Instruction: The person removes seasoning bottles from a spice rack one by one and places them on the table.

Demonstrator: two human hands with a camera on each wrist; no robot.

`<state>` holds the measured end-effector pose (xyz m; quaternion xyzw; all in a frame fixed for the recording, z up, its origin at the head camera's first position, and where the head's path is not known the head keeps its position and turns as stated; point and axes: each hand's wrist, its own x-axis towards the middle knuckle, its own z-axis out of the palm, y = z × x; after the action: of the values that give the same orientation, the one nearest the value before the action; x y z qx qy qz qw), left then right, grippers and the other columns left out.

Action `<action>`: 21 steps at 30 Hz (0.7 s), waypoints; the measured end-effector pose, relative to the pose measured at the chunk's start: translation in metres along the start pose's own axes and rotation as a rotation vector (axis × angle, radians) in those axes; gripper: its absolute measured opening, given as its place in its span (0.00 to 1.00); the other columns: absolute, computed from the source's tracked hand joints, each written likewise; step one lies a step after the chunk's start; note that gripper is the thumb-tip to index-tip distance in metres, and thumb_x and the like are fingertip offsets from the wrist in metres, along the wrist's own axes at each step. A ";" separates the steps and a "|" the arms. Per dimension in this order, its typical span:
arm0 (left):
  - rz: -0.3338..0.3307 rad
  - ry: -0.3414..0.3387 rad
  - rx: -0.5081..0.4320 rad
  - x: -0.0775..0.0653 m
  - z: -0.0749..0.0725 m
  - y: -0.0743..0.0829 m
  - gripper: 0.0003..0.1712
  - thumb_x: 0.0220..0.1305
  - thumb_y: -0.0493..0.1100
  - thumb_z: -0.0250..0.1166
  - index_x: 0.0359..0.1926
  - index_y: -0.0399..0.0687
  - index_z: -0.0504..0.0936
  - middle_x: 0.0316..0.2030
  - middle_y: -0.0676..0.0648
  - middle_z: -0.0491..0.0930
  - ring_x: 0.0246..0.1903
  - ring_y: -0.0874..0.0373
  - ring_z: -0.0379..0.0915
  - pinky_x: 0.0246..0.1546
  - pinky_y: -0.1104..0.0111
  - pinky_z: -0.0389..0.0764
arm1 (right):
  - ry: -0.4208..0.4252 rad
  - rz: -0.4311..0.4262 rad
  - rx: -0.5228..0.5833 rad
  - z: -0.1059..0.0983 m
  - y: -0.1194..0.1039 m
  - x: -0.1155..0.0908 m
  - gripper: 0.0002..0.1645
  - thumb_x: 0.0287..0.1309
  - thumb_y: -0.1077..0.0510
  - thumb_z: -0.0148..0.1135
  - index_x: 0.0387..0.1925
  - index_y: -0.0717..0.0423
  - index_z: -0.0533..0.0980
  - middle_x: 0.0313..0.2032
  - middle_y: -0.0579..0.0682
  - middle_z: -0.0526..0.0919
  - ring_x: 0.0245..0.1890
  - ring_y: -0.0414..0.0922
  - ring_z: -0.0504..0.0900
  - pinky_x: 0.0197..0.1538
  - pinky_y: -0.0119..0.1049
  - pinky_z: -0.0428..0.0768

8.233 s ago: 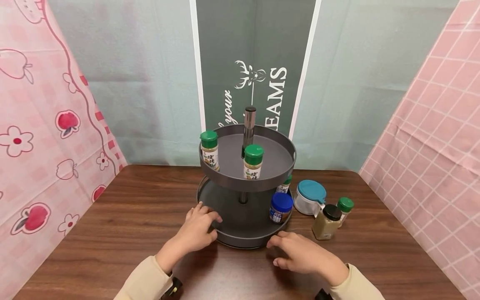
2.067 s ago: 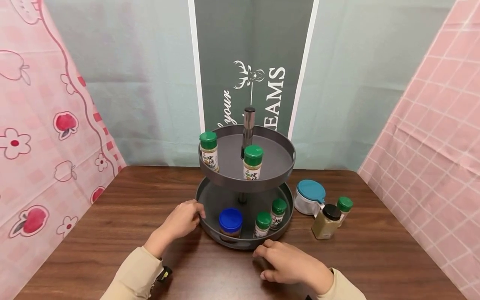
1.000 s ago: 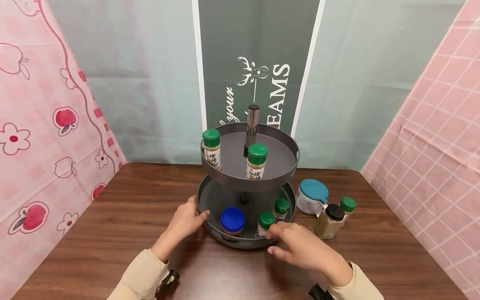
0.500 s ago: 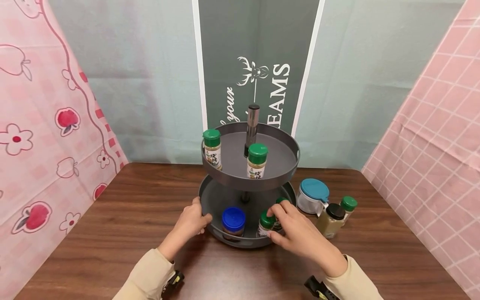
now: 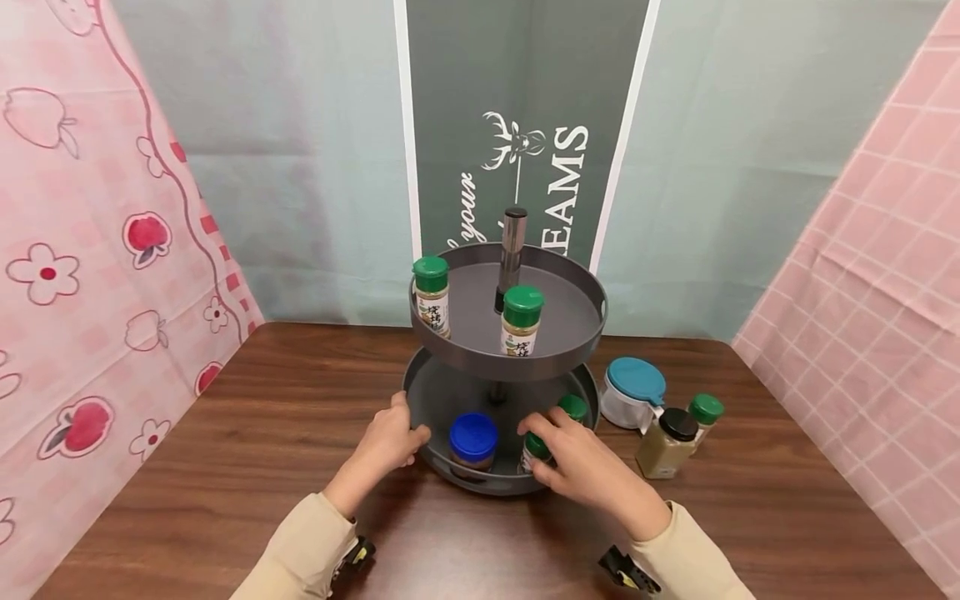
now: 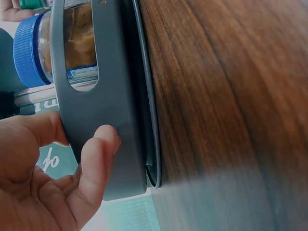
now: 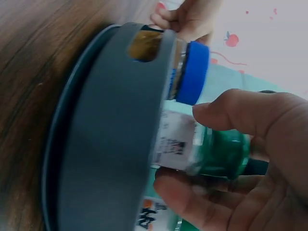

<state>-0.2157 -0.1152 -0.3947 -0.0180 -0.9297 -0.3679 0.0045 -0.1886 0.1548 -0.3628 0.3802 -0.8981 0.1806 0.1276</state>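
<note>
A dark grey two-tier turntable rack stands on the wooden table; its lower tray [image 5: 442, 404] faces me. My left hand [image 5: 386, 437] pinches that tray's rim at the left, thumb inside and a finger against the outer wall [image 6: 120, 110]. At the front right, my right hand [image 5: 583, 457] holds a green-capped spice jar [image 7: 219, 151] between thumb and fingers, still low in the tray. Another green-capped jar [image 5: 573, 407] is just behind, partly covered by the hand. A blue-lidded jar [image 5: 473, 437] sits left of the held jar.
Two green-capped seasoning jars, one at the left [image 5: 432, 296] and one at the front [image 5: 522, 321], stand in the upper tray [image 5: 558, 292] overhead. Right of the rack are a teal-lidded canister [image 5: 633, 392], a black-capped jar [image 5: 666, 450] and a green-capped jar [image 5: 706, 410].
The lower tray has turned, bringing the blue-lidded jar from the right to the front. My right hand has moved from the front rim onto the spice jar; my left has taken the rim.
</note>
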 end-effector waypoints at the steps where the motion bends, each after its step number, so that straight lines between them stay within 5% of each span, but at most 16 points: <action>1: -0.003 0.000 0.001 0.000 0.000 0.000 0.40 0.49 0.40 0.59 0.59 0.25 0.52 0.09 0.49 0.73 0.06 0.61 0.68 0.12 0.69 0.74 | 0.004 -0.003 -0.007 0.002 0.001 0.001 0.18 0.44 0.61 0.62 0.41 0.52 0.71 0.32 0.49 0.71 0.26 0.40 0.68 0.24 0.35 0.74; 9: 0.012 -0.011 -0.008 0.001 0.000 0.000 0.35 0.50 0.39 0.60 0.55 0.25 0.55 0.09 0.48 0.73 0.06 0.61 0.68 0.11 0.68 0.74 | 0.009 -0.025 -0.060 0.013 0.004 0.006 0.15 0.38 0.60 0.61 0.31 0.50 0.67 0.26 0.45 0.63 0.19 0.39 0.63 0.21 0.32 0.66; 21: 0.010 0.002 -0.007 0.000 0.001 0.000 0.28 0.48 0.39 0.60 0.48 0.29 0.59 0.07 0.48 0.71 0.04 0.62 0.66 0.09 0.68 0.73 | -0.027 -0.011 -0.074 0.013 0.000 0.008 0.12 0.39 0.61 0.60 0.29 0.49 0.70 0.27 0.48 0.66 0.22 0.40 0.64 0.22 0.33 0.69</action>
<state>-0.2159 -0.1145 -0.3952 -0.0224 -0.9282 -0.3713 0.0072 -0.1953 0.1449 -0.3717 0.3827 -0.9036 0.1414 0.1302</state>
